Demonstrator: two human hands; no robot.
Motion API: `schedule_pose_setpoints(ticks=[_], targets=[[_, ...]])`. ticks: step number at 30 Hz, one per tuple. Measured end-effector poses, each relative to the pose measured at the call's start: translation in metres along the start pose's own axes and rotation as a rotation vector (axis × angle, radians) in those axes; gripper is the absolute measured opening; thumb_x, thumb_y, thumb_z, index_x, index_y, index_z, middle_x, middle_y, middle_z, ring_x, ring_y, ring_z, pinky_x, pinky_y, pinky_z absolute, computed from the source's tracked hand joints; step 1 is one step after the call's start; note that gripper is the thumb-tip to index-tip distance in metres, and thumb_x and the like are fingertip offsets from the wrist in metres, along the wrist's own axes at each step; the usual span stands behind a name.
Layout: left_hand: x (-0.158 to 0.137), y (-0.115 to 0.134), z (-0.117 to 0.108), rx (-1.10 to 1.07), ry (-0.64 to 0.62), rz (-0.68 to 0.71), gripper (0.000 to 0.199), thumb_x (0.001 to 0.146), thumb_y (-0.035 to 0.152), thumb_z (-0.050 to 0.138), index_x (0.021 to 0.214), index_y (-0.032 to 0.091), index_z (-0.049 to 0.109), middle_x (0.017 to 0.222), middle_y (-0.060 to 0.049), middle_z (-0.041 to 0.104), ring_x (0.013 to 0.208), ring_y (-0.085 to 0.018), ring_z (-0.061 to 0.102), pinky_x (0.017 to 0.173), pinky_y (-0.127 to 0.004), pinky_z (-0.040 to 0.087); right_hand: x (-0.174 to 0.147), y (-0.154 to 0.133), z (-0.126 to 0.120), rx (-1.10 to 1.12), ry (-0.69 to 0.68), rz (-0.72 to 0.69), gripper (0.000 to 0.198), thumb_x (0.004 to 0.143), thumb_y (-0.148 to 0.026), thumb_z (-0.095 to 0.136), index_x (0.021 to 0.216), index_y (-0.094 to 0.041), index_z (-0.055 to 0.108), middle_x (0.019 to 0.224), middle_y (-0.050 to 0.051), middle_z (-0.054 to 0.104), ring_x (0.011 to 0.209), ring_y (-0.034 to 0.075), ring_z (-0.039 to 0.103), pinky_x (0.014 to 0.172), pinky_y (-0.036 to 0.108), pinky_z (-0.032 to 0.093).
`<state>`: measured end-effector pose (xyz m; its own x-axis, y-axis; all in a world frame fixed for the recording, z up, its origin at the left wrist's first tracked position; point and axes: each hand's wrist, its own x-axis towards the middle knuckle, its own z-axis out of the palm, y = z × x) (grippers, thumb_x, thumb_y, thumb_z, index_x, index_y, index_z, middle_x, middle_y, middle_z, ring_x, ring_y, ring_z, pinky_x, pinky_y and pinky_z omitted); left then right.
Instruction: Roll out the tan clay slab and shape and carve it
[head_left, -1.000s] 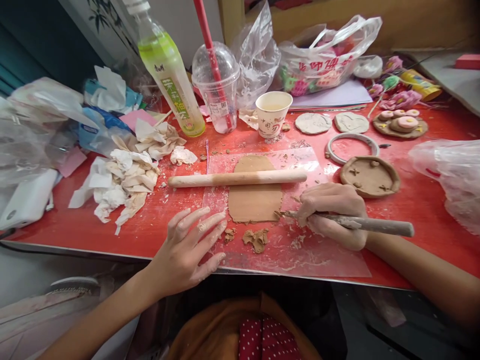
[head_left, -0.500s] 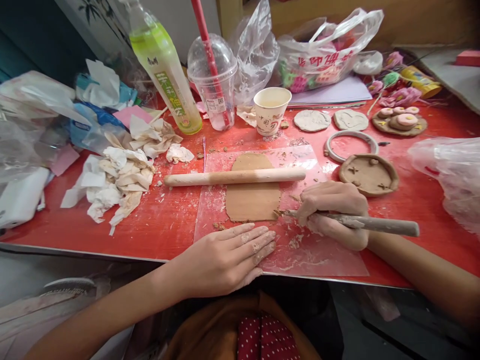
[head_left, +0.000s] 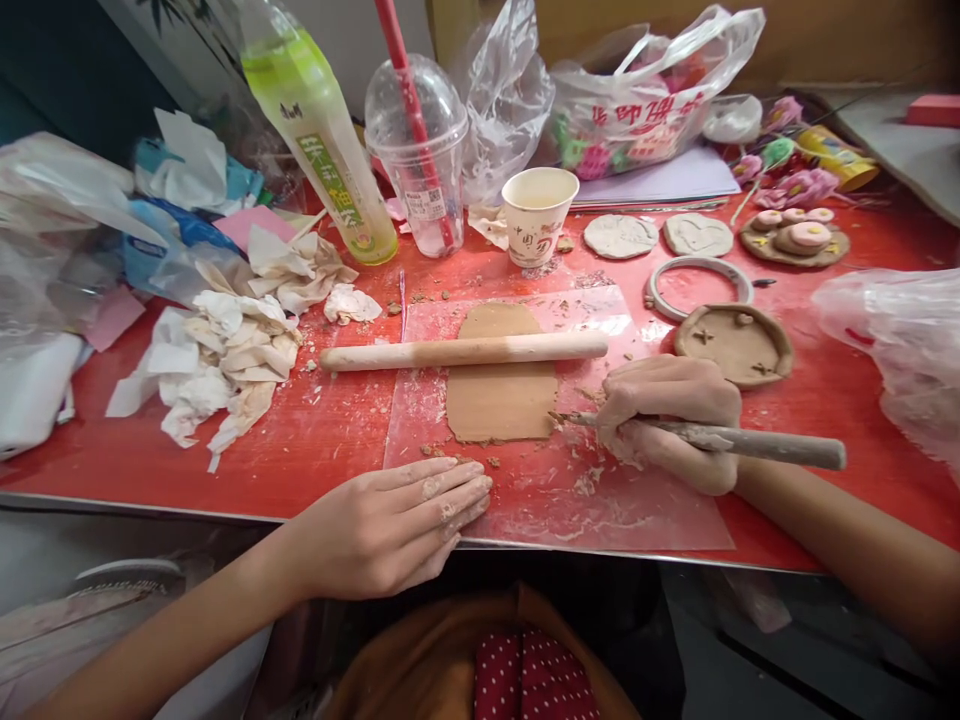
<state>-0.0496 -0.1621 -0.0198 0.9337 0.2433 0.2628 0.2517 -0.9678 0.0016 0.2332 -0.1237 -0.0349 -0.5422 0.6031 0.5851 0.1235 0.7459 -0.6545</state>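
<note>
A red desk with a metal front edge fills the view, dusty and evenly lit. Behind it stands a pale wall panel painted with dark bamboo leaves, with a teal surface at far left and a wooden board at upper right.

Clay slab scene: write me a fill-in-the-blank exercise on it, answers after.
1. The rolling pin lies across the clay ____.
2. The right hand holds a clay-smeared ____ whose tip meets the slab's lower right corner.
3. The left hand rests ____ on the plastic sheet.

Missing words: slab; tool; flat
</note>
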Motion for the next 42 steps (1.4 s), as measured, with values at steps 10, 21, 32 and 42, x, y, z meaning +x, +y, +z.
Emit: schedule_pose_setpoints(ticks=[10, 21, 32, 42], targets=[[-0.027, -0.006, 0.0, -0.204, 0.009, -0.189, 0.039, 0.085, 0.015, 0.052, 0.124, 0.013, 0.047, 0.125, -0.009, 0.056, 0.126, -0.018, 0.042, 0.106, -0.036, 0.04, 0.002, -0.003, 0.0, -0.028, -0.029, -0.003, 0.016, 0.07, -0.01, 0.04, 0.064, -0.02, 0.052, 0.052, -0.003, 0.051, 0.043, 0.007, 0.04, 0.045, 0.022, 0.033], [-0.01, 0.003, 0.015, 0.104, 0.094, -0.553, 0.064, 0.08, 0.047, 0.057, 0.129, 0.009, 0.039, 0.13, -0.016, 0.043, 0.128, -0.029, 0.031, 0.108, -0.047, 0.03, 0.004, -0.022, 0.014, -0.144, -0.035, -0.047, 0.019, 0.074, -0.01, 0.048, 0.088, -0.016, 0.057, 0.06, 0.001, 0.056, 0.048, 0.009, 0.046, 0.045, 0.024, 0.035], [-0.019, -0.001, 0.005, -0.228, 0.172, -0.641, 0.042, 0.091, 0.028, 0.044, 0.13, 0.016, 0.036, 0.132, -0.01, 0.042, 0.129, -0.022, 0.03, 0.107, -0.043, 0.031, 0.007, -0.05, 0.055, -0.439, -0.291, -0.119, 0.043, 0.078, -0.014, 0.052, 0.12, -0.006, 0.053, 0.115, 0.012, 0.063, 0.105, 0.019, 0.057, 0.086, 0.033, 0.046], [-0.022, 0.011, 0.009, -0.013, 0.176, -0.49, 0.042, 0.082, 0.009, 0.048, 0.123, 0.012, 0.05, 0.125, -0.011, 0.05, 0.126, -0.026, 0.033, 0.108, -0.046, 0.027, -0.011, -0.059, 0.06, -0.709, -0.328, -0.203, 0.039, 0.082, -0.02, 0.052, 0.12, -0.011, 0.055, 0.124, 0.007, 0.058, 0.112, 0.019, 0.052, 0.095, 0.037, 0.04]])
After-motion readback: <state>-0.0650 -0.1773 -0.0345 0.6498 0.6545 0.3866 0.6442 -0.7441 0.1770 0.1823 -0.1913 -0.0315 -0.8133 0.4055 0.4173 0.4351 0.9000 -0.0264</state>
